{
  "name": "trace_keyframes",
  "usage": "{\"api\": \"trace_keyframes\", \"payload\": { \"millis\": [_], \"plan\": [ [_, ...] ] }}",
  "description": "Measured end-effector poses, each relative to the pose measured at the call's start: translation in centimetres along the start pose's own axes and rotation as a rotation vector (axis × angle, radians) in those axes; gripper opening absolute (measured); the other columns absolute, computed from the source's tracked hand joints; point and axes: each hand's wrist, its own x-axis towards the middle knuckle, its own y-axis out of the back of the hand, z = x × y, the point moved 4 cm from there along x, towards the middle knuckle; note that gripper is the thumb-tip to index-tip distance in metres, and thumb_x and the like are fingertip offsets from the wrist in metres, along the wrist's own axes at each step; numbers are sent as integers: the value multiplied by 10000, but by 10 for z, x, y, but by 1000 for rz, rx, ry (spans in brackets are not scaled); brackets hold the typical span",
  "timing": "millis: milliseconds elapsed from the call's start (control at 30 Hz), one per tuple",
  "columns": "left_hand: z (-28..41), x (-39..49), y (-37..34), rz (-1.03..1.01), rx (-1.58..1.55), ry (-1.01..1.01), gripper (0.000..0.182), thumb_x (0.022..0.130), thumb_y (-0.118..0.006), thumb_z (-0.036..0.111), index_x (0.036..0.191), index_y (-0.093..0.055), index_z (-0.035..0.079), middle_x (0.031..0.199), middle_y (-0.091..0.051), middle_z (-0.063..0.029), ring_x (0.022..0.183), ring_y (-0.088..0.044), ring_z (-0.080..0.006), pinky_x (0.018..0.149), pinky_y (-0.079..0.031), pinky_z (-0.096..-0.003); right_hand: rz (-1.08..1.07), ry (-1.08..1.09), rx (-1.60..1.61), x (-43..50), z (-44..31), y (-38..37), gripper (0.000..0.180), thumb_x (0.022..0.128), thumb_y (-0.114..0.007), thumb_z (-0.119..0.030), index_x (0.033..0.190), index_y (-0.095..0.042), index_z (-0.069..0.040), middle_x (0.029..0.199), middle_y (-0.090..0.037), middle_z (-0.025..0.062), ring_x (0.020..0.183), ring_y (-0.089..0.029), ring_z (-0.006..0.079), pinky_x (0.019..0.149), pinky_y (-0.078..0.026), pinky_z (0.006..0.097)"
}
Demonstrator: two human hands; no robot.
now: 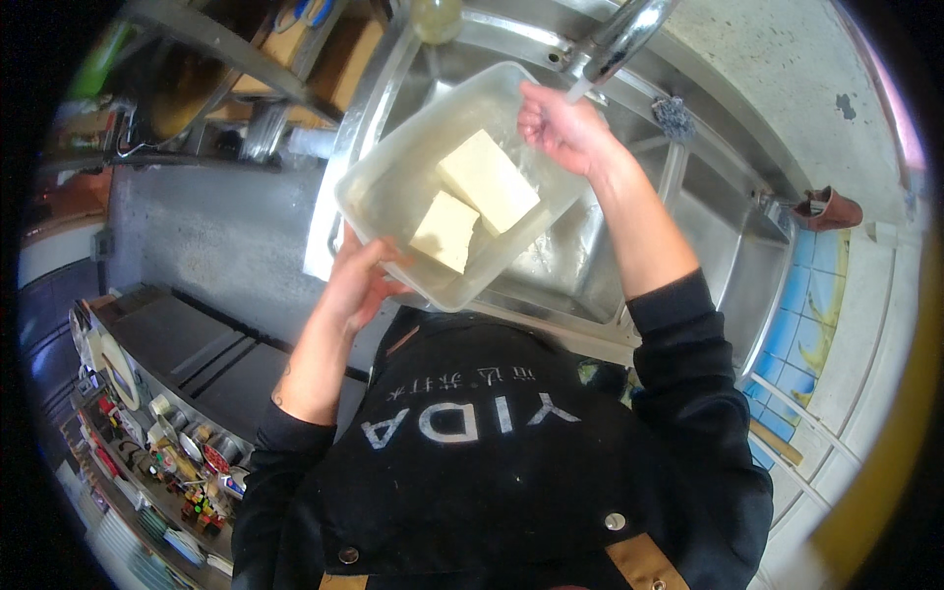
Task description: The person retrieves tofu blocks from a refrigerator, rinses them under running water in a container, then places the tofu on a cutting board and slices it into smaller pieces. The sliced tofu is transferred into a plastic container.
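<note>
A translucent plastic container [383, 166] is tilted over a stainless steel sink, with two pale blocks that look like tofu inside. The larger block [490, 181] lies beside a smaller one with a ragged edge [446, 230]. At the near left corner, my left hand [365, 276] grips the container from outside, some fingers hidden beneath it. My right hand [564, 129] curls over the far right rim, just under the metal faucet [627, 37]. Some liquid seems to lie in the container around the blocks, but its depth is unclear.
The sink's second basin [715, 221] is to the right, with a steel wool scrubber [672, 116] on the back ledge. A jar [435, 18] stands at the far left corner. Shelves [243, 158] and a counter with several seasoning containers [199, 450] are on the left.
</note>
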Motion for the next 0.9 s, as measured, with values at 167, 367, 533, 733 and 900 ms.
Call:
{"api": "trace_keyframes", "payload": {
  "millis": [167, 367, 533, 733, 900],
  "plan": [
    [0, 0, 0, -18, -31, -2, 938, 846, -591, 108, 1619, -68, 197, 1443, -424, -208, 1252, -557, -398, 831, -610, -580, 40, -1, -244, -2, -8, 0, 313, 1067, -543, -300, 828, -543, -98, 711, -466, -24, 666, -467, 120, 651, -445, 276],
    [0, 2, 0, -60, -74, -10, 905, 838, -589, 89, 1604, -113, 177, 1438, -418, -212, 1248, -562, -404, 851, -617, -600, 18, 255, -1608, -26, -21, -1, 508, 1083, -436, -429, 1144, -695, 3, 1087, -723, 205, 1061, -677, 367, 938, -529, 462],
    [3, 9, 4, 23, -79, -148, 908, 820, -593, 41, 1596, -146, 192, 1433, -412, -206, 1236, -562, -395, 824, -626, -577, -226, -175, -2028, -69, 20, -1, 743, 1061, -333, -608, 1175, -722, 14, 1160, -702, 278, 1135, -651, 433, 1011, -512, 498],
    [-5, 27, 5, 58, -155, -145, 927, 785, -608, -14, 1579, -184, 208, 1409, -414, -190, 1259, -514, -393, 887, -579, -616, -446, -196, -1792, -95, 67, -52, 860, 980, -388, -752, 1175, -731, 12, 1162, -705, 277, 1128, -661, 420, 987, -523, 503],
    [-13, 32, 7, 65, -192, -163, 945, 773, -611, -15, 1585, -186, 218, 1418, -409, -183, 1277, -512, -396, 959, -545, -633, -533, 153, -1953, -97, 57, -24, 804, 955, -490, -726, 1179, -682, 22, 1251, -667, 238, 1213, -622, 369, 1059, -475, 466]
  ]
}}
